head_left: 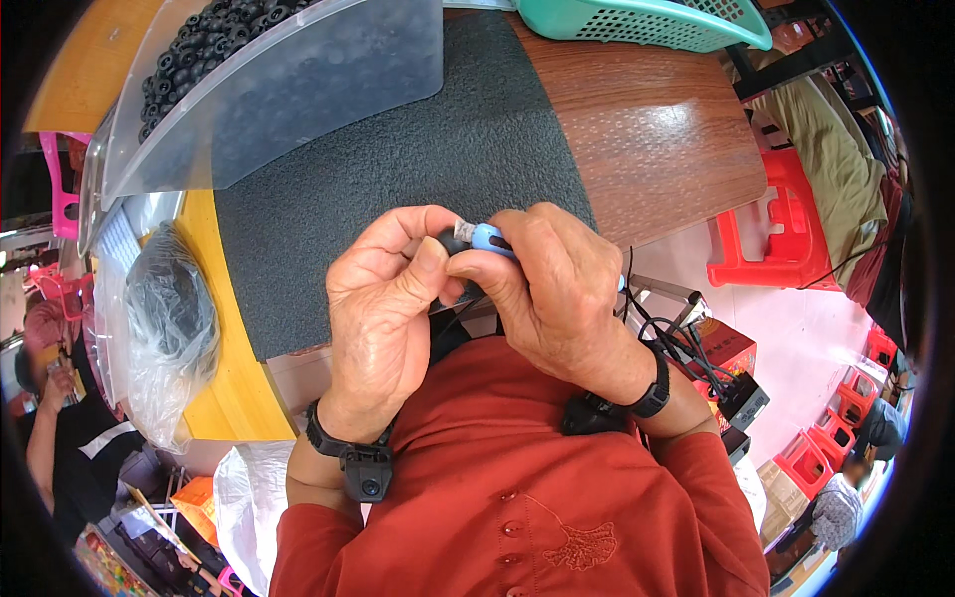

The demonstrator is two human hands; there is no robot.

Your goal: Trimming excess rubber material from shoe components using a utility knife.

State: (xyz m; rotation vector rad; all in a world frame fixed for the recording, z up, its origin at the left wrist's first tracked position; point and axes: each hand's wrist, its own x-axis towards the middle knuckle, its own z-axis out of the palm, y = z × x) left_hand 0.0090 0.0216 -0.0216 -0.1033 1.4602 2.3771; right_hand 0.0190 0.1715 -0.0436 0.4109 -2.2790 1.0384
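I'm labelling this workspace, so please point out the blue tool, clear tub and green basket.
Blue tool (487, 238): head view, its blue front end.
Clear tub (333, 99): head view, its near wall.
Green basket (642, 37): head view, its side wall.

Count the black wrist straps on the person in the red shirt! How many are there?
2. The left strap goes around the left wrist, next to a small black device; the right strap goes around the right wrist.
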